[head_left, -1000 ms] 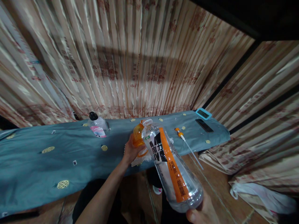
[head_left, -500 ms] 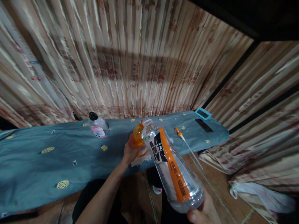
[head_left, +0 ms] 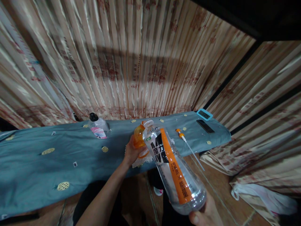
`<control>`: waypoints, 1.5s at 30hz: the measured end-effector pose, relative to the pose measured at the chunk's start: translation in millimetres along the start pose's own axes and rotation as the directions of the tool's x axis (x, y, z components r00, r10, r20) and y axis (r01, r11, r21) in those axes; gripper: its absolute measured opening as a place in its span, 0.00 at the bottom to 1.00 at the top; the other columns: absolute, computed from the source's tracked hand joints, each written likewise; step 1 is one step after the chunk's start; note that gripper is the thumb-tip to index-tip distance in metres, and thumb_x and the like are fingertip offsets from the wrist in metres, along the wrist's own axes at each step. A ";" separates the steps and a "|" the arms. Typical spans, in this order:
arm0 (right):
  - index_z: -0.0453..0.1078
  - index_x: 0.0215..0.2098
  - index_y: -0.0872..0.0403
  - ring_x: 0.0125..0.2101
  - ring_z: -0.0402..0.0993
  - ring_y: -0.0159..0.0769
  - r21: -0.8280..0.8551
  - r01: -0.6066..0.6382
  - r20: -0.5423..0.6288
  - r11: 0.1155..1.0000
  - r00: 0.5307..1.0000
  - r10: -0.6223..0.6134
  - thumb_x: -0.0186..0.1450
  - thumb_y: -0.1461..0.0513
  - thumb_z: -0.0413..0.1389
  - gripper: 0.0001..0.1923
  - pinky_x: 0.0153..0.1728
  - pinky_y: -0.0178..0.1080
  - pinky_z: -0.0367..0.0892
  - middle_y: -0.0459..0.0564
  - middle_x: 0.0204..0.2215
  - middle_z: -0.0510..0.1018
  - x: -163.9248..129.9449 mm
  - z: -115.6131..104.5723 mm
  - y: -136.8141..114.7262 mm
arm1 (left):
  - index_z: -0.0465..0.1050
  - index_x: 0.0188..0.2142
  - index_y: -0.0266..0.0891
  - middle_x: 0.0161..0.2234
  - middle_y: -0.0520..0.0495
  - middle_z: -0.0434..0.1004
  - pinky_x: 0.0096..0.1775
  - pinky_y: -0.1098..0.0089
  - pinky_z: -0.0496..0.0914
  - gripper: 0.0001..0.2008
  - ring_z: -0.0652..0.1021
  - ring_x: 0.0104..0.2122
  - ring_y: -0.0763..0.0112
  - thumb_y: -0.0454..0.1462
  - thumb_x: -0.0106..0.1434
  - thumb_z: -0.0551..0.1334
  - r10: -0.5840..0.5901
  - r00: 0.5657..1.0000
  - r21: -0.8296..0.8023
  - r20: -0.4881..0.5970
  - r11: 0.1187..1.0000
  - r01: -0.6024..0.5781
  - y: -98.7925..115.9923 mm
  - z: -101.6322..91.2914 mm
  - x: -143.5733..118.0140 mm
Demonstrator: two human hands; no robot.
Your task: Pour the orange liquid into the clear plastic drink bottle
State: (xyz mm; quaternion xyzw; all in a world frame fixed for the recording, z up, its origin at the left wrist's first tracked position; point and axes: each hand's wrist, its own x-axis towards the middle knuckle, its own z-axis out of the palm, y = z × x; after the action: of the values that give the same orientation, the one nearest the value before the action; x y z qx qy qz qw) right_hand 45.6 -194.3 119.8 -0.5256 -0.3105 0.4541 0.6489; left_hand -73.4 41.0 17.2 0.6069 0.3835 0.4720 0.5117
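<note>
My left hand (head_left: 132,152) is closed around an orange translucent bottle (head_left: 139,137) at the table's front edge. In my right hand (head_left: 208,212) is a large clear plastic drink bottle (head_left: 175,169) with an orange and white label, gripped near its base. This bottle is tilted, its uncapped mouth up against the top of the orange bottle. Whether liquid flows between them I cannot tell. A white lace-edged cloth (head_left: 143,161) shows beneath the orange bottle. To the right lies an orange and white pump head (head_left: 181,135), its long tube reaching past the table edge.
A clear bottle with a black cap and pink label (head_left: 98,128) stands to the left on the blue pineapple-print tablecloth (head_left: 77,147). At the right end are a blue-framed digital timer (head_left: 204,114) and a dark phone (head_left: 205,126). Pleated curtains (head_left: 138,62) hang behind.
The clear drink bottle's base has shifted very slightly to the right. Both hands keep their hold, and everything else stays in place.
</note>
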 end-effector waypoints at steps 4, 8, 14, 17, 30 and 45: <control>0.68 0.54 0.50 0.45 0.77 0.51 0.007 0.017 -0.031 1.000 0.999 -0.017 0.38 0.47 0.71 0.46 0.44 0.40 0.71 0.52 0.44 0.81 0.6 2.5 0.2 | 0.66 0.48 0.39 0.43 0.46 0.78 0.45 0.64 0.73 0.30 0.78 0.42 0.63 0.42 0.46 0.70 0.006 1.000 -0.029 0.003 1.000 -0.006 -0.1 0.8 -0.1; 0.69 0.52 0.48 0.43 0.79 0.47 0.012 0.020 -0.049 1.000 0.999 -0.019 0.38 0.48 0.72 0.44 0.42 0.36 0.71 0.50 0.42 0.82 -0.5 3.5 -1.4 | 0.66 0.46 0.38 0.43 0.46 0.78 0.46 0.63 0.73 0.28 0.78 0.42 0.63 0.42 0.46 0.70 0.002 1.000 -0.039 0.002 0.999 -0.002 2.4 1.5 -0.4; 0.68 0.52 0.47 0.44 0.78 0.49 0.007 0.020 0.017 1.000 1.000 -0.020 0.41 0.47 0.71 0.42 0.43 0.38 0.71 0.50 0.44 0.82 0.3 2.7 -2.1 | 0.66 0.48 0.39 0.44 0.46 0.78 0.46 0.63 0.72 0.30 0.78 0.42 0.63 0.41 0.45 0.70 0.015 1.000 -0.025 0.004 1.000 -0.015 0.1 0.5 0.1; 0.67 0.53 0.48 0.45 0.78 0.50 -0.024 0.028 0.018 0.999 0.999 -0.028 0.41 0.46 0.71 0.43 0.44 0.38 0.71 0.51 0.45 0.81 0.8 0.9 -1.7 | 0.66 0.48 0.39 0.44 0.46 0.78 0.46 0.63 0.73 0.29 0.78 0.42 0.63 0.41 0.47 0.70 0.017 1.000 -0.012 0.008 1.000 -0.017 -2.7 0.2 0.5; 0.67 0.54 0.48 0.45 0.78 0.49 -0.064 0.025 0.005 0.998 1.000 -0.025 0.41 0.45 0.70 0.45 0.43 0.38 0.72 0.52 0.45 0.81 -0.4 -0.6 -0.8 | 0.65 0.47 0.40 0.43 0.48 0.78 0.45 0.64 0.73 0.28 0.79 0.41 0.64 0.42 0.47 0.69 0.011 1.000 0.004 0.014 1.000 -0.011 -0.2 0.2 -0.1; 0.66 0.54 0.46 0.43 0.79 0.48 -0.052 0.025 0.021 0.998 0.999 -0.024 0.42 0.45 0.69 0.44 0.42 0.37 0.72 0.49 0.45 0.82 -0.5 2.2 -2.3 | 0.67 0.47 0.39 0.41 0.48 0.78 0.43 0.64 0.73 0.28 0.79 0.40 0.64 0.40 0.46 0.70 0.014 1.000 0.001 -0.005 1.000 -0.014 1.1 0.1 -0.1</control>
State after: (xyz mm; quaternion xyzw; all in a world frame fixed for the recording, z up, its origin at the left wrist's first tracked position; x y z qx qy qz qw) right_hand 44.1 -194.0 122.6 -0.5341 -0.3353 0.4430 0.6373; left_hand -73.3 40.6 18.2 0.6086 0.3808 0.4768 0.5072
